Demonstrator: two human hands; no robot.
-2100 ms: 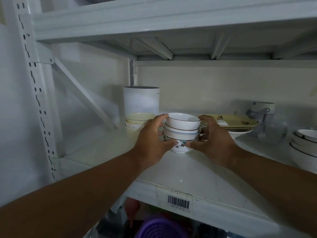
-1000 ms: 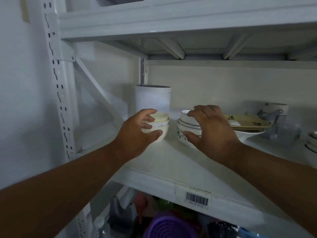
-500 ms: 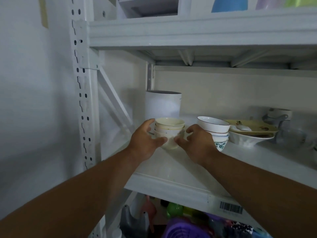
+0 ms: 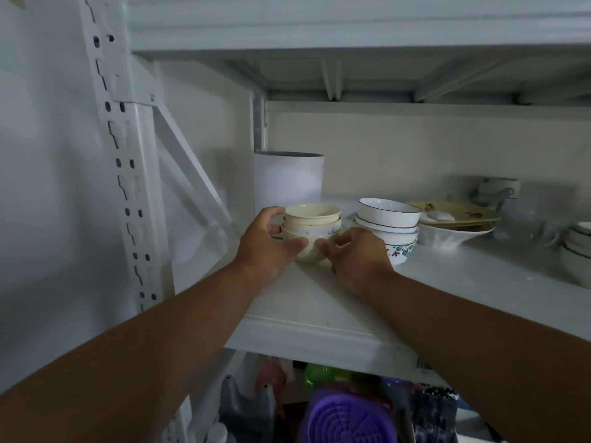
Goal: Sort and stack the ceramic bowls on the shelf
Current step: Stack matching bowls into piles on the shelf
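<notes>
A stack of small cream bowls [image 4: 311,223] stands on the white shelf [image 4: 447,282] near its left end. My left hand [image 4: 267,243] grips the stack from the left, thumb in front and fingers curled behind. My right hand [image 4: 355,255] holds its lower right side, fingers wrapped round the bottom bowl. Just right of it stands a second stack of white bowls [image 4: 388,225], the lowest one with a teal leaf pattern.
A tall white cylinder [image 4: 287,183] stands behind the cream stack. To the right are a yellow plate on a white dish [image 4: 454,225], a glass jug [image 4: 524,222] and more bowls [image 4: 579,251]. A perforated upright post [image 4: 124,174] bounds the left; a purple basket [image 4: 350,417] sits below.
My right hand left the white bowl stack and came to the cream stack, which both hands now hold. The view has shifted left and closer.
</notes>
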